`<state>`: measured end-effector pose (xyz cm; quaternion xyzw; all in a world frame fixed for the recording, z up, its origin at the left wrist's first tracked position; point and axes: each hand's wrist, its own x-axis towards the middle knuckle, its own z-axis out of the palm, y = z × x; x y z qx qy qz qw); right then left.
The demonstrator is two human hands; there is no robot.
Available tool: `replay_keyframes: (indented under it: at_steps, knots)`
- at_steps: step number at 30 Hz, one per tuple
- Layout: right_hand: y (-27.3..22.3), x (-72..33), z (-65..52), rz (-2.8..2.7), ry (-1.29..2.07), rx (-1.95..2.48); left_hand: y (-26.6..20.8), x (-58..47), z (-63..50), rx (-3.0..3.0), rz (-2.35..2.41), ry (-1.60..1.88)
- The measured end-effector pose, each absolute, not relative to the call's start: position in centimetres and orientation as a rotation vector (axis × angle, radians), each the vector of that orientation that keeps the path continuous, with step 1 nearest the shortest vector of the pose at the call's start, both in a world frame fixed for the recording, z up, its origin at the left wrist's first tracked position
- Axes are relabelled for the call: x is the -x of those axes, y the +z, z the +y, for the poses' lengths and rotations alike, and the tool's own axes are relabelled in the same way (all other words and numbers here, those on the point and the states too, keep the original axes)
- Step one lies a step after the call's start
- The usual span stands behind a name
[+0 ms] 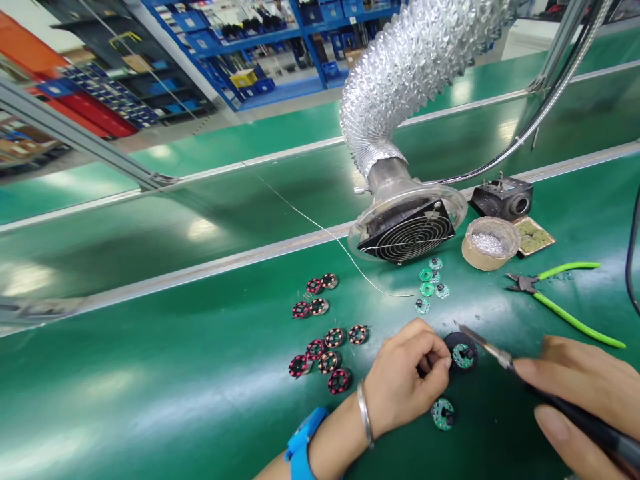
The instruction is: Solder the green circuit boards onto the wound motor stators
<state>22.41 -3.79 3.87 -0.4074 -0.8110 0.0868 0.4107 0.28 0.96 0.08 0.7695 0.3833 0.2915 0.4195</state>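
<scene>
My right hand [585,387] is wrapped round the dark handle of a soldering iron [493,348], its tip pointing left, just above a black round holder [454,341]. On that holder lies a small round green circuit board [463,359] with a black part on it. My left hand [413,373] is pinched closed at the holder's left edge; whatever its fingertips hold is hidden. Below sits another round circuit board [443,414]. Several smaller green boards [427,289] lie beyond my left hand. To its left stand several ring-shaped copper-wound coils [329,362], some with red tops.
A fume extractor [415,233] with a silver duct [400,87] stands behind the boards. Right of it are a round tub of metal shavings [490,245], a sponge tray [534,237], a black iron stand [505,197] and green-handled cutters [565,317]. Thin wire [345,247] crosses the bench.
</scene>
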Motion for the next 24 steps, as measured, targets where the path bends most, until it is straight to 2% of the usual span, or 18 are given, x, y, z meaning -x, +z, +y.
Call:
replay_keyframes:
  at_steps: [9,18,24]
  knots:
    - [1.3,-21.0,1.4,-2.250,0.643,0.749,-0.1,-0.3,0.4,-2.161,0.919,0.796]
    - [0.6,-21.3,1.0,-2.200,0.691,0.777,0.1,-0.9,-0.4,-2.343,0.930,0.867]
    - [0.5,-21.2,1.0,-2.194,0.702,0.684,0.2,-1.1,-0.8,-2.130,0.992,0.834]
